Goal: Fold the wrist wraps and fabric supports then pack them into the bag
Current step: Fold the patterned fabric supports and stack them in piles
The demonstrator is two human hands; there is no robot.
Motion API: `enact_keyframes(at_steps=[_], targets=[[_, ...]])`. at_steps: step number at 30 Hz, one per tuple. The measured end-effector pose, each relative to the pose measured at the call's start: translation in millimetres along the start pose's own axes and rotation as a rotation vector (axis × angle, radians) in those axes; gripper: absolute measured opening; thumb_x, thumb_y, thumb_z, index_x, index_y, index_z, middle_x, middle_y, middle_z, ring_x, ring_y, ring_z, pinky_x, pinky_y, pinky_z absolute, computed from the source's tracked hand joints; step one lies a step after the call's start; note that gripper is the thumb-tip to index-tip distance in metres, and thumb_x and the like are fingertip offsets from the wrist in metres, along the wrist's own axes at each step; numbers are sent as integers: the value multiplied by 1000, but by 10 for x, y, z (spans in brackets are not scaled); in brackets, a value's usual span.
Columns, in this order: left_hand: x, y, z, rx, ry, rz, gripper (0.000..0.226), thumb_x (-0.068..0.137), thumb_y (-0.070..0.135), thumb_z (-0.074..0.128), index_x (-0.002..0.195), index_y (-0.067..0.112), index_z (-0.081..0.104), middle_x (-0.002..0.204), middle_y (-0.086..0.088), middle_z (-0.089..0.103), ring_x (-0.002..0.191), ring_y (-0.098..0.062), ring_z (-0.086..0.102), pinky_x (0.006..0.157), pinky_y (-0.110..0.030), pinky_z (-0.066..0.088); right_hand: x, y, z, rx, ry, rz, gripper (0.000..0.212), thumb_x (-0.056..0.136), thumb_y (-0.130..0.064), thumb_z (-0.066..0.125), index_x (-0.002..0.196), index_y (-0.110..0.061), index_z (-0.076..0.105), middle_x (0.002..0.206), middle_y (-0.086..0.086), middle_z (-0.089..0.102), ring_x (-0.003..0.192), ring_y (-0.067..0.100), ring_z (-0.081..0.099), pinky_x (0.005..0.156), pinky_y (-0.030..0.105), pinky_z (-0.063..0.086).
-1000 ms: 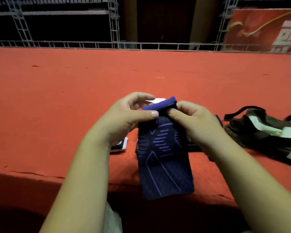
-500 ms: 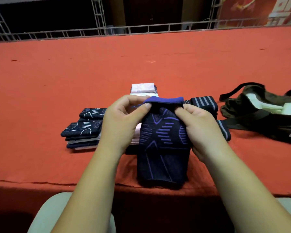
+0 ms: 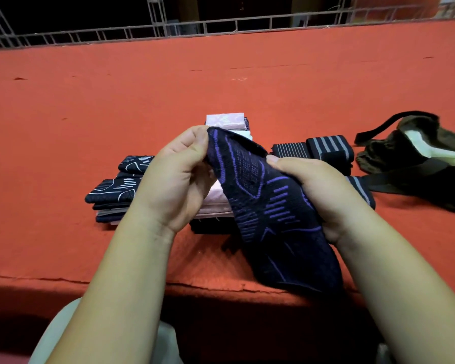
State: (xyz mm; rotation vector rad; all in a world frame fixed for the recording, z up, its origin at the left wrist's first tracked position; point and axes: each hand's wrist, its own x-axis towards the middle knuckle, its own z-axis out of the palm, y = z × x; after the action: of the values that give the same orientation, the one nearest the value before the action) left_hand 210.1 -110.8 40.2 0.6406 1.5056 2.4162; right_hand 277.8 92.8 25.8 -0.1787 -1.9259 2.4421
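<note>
A dark navy fabric support with purple lines (image 3: 268, 211) hangs slanted in the air between both hands, its lower end over the table's front edge. My left hand (image 3: 176, 179) pinches its top corner. My right hand (image 3: 321, 190) grips its right side further down. Behind the hands lie folded supports: a navy and white-patterned stack (image 3: 116, 190), a pink and white pile (image 3: 225, 120) and grey-striped black wraps (image 3: 326, 148). The olive-green bag (image 3: 410, 153) lies open at the right with a pale item inside.
Everything rests on a red carpeted table (image 3: 221, 82) whose front edge runs just below my wrists. A metal truss rail (image 3: 221, 24) lines the far edge. The bag's black straps (image 3: 394, 183) trail to the left on the carpet.
The support hung straight down with both hands pinching its top edge. Now it is tilted, my right hand has slid down its side, and the view has dipped, showing more of the table.
</note>
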Motion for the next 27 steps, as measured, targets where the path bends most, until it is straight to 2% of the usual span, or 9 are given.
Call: enact_keyframes(at_steps=[2,5,9,13,16,18,19,22,27], targets=[[-19,-14,17,3,-16,26,22,109,18,51,92,11,62,84,-4,69,75,-14,62,70,-23,52,-7,9,-4,33,22,29,24,100,-31,70,104,-10,82,101,17,78,92,31,71,87,42,52],[-56,-8,-7,35,-71,78,17,106,22,53,94,16,63,75,1,62,62,-9,56,58,-20,48,-54,-10,11,-32,3,-36,29,103,-29,67,109,-5,81,107,19,80,93,30,75,86,37,57],[-87,51,-72,172,-66,130,11,107,21,56,101,17,64,73,5,60,59,-6,51,54,-18,43,-108,4,33,-72,-25,-86,24,103,-28,68,104,-8,82,105,21,80,91,30,75,84,37,57],[-115,122,-87,528,-19,172,18,106,30,60,107,17,72,81,-2,61,68,-15,53,61,-30,45,-127,-10,58,-232,51,-155,22,100,-31,72,91,-16,84,92,11,82,79,20,75,75,30,56],[-143,180,-28,878,-58,277,10,101,27,72,111,26,75,99,4,71,94,-6,65,84,-27,50,-123,-27,80,-342,109,-243,18,100,-30,75,90,-18,84,87,4,82,76,13,74,70,26,56],[-141,204,38,1109,-70,426,18,96,24,78,113,29,76,107,12,69,105,-6,65,91,-23,49,-121,-38,99,-376,104,-275,15,100,-29,75,93,-18,84,88,3,82,80,15,76,74,33,60],[-127,197,62,1177,-68,501,19,95,23,79,113,28,76,109,12,68,107,-8,64,93,-26,50,-122,-39,106,-399,98,-287,15,100,-29,75,93,-19,84,89,3,82,81,16,77,77,38,60],[-84,149,95,1292,-30,608,16,94,24,79,109,29,79,106,11,65,105,-16,63,90,-39,51,-119,-28,130,-468,98,-326,13,100,-28,75,93,-20,84,88,0,82,88,21,80,83,45,62],[-70,115,109,1286,57,564,4,93,25,77,93,29,78,96,13,67,96,-14,64,84,-35,52,-123,-8,138,-638,100,-393,14,100,-31,74,89,-27,82,86,-8,80,86,15,76,81,43,61]])
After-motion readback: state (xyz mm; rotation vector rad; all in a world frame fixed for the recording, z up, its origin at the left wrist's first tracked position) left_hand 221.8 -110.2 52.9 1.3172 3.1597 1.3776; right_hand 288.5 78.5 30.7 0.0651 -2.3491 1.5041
